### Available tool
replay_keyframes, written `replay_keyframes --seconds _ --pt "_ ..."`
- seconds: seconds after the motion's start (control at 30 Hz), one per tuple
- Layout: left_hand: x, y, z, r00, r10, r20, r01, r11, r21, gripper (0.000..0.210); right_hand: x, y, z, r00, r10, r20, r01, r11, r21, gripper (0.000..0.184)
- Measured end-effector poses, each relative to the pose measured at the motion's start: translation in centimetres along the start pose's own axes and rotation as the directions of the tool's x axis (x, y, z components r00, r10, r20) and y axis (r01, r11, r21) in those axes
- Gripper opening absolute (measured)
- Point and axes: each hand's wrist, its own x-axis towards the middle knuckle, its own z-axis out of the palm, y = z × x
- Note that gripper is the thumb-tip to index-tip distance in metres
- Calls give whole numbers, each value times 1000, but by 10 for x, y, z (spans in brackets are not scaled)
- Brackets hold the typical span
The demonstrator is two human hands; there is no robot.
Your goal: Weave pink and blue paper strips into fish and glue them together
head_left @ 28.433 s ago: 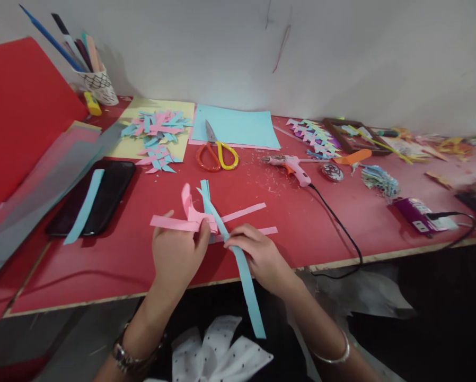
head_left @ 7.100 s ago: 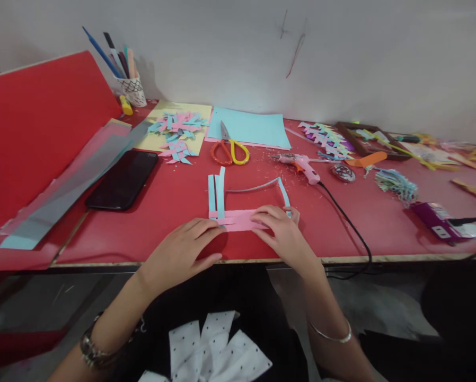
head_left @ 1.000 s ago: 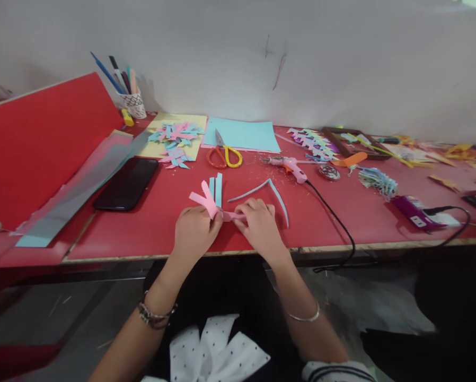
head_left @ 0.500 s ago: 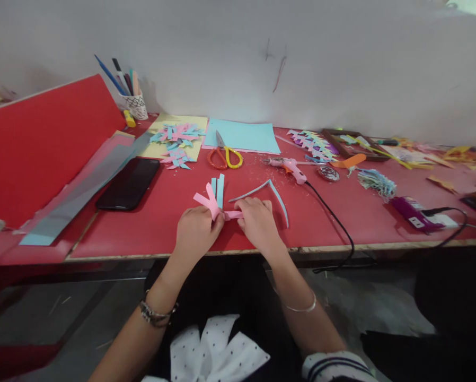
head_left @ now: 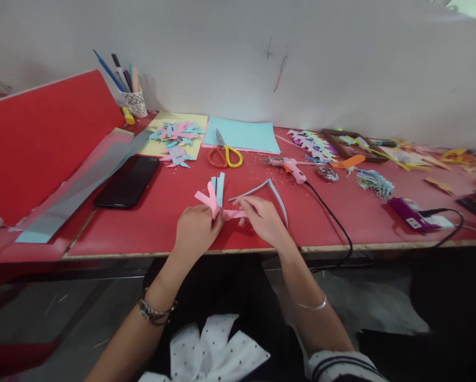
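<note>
My left hand is closed on a piece of folded pink and blue paper strips. Two pink ends stick up in a V above its fingers, and blue ends stand beside them. One pink strip runs right from the left thumb to my right hand, whose fingers close on its far end. Just behind the right hand lies a bent blue strip. The fold itself is partly hidden by the left thumb and fingers.
Scissors, a pink glue gun and a black phone lie around the hands. Folded paper pieces sit on yellow paper, beside blue sheets. A pen cup stands at the back left. The glue gun's cord hangs over the table edge.
My right hand has shifted slightly to the right along the pink strip, showing more of it. The left hand keeps its hold in nearly the same place.
</note>
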Motion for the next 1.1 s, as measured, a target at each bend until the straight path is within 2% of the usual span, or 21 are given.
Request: replay_keyframes --seconds 0.1,0.2,0.27,0.33,0.43,0.53,0.67,0.8,0.87,0.97,1.1 --pt "0 0 0 1000 16 -12 -16 1000 -10 36 0 2 -1 998 47 46 -46 999 -26 31" --pt "0 -1 0 999 32 -17 -32 999 -26 37 -1 1 -1 996 18 89 3 974 -227 30" --pt "0 -1 0 999 29 -18 -30 999 -31 37 -3 -2 -1 997 2 80 31 909 -415 27" --pt "-1 -1 0 1000 21 -12 -21 999 -30 38 -5 -5 0 998 39 53 -3 834 -552 25" --pt "-1 0 -1 1000 17 -4 -17 1000 -22 38 -6 -9 2 992 129 19 -87 769 -633 20" --pt "-1 0 -1 1000 14 3 -13 1000 -13 37 -6 -9 3 990 142 6 -108 782 -614 15" --pt "-1 0 -1 1000 20 5 -20 1000 -17 36 -5 -5 2 994 103 36 -66 831 -552 3" --pt "-1 -1 1 1000 27 -7 -27 999 -20 37 -6 -1 -2 997 35 65 6 840 -543 13" --pt "-1 -1 1 1000 24 -7 -24 999 -22 38 -6 0 -7 997 25 70 12 879 -477 16" --pt "-1 -1 1 1000 15 6 -15 999 -32 37 -1 1 -17 996 11 88 17 949 -313 9" --pt "0 0 -1 1000 -2 31 3 999 -52 34 17 -2 -31 980 -17 198 62 973 -222 13"
